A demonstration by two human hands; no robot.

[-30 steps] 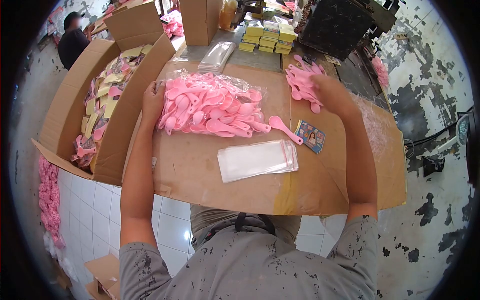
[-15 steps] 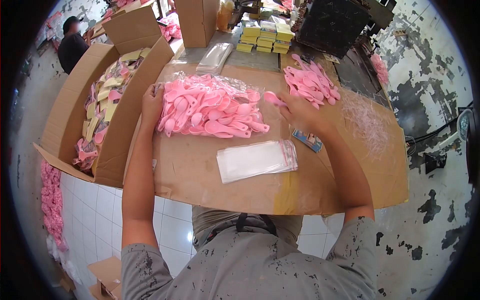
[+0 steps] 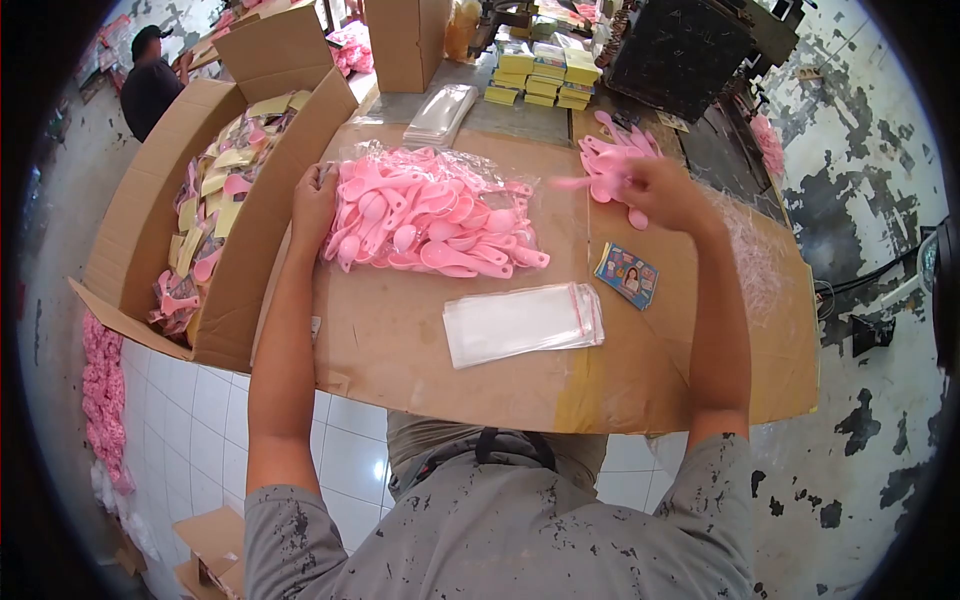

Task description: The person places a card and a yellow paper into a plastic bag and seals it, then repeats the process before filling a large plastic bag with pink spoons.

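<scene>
My left hand (image 3: 315, 203) is closed on the left edge of a clear plastic bag (image 3: 487, 172) filled with pink measuring spoons (image 3: 430, 215). Over at the right, my right hand (image 3: 672, 193) grips a pink spoon (image 3: 572, 183) that points left and is smeared by motion. Behind and partly under that hand lies a loose pile of pink spoons (image 3: 608, 152). Closer to my body, a stack of flat clear plastic sleeves (image 3: 515, 325) rests on the cardboard. A small stack of printed blue cards (image 3: 628, 277) sits just right of the sleeves.
An open carton (image 3: 230, 290) of packed spoons and yellow cards stands at the left. Yellow-edged card stacks (image 3: 540, 75), more clear sleeves (image 3: 440, 115) and a black machine (image 3: 675, 50) occupy the back. Plastic shreds (image 3: 752, 255) lie at right. A person (image 3: 150, 85) is at far left.
My right hand has moved right with the spoon, away from the bag and over the loose pile, uncovering the blue cards. The left hand still holds the bag's edge.
</scene>
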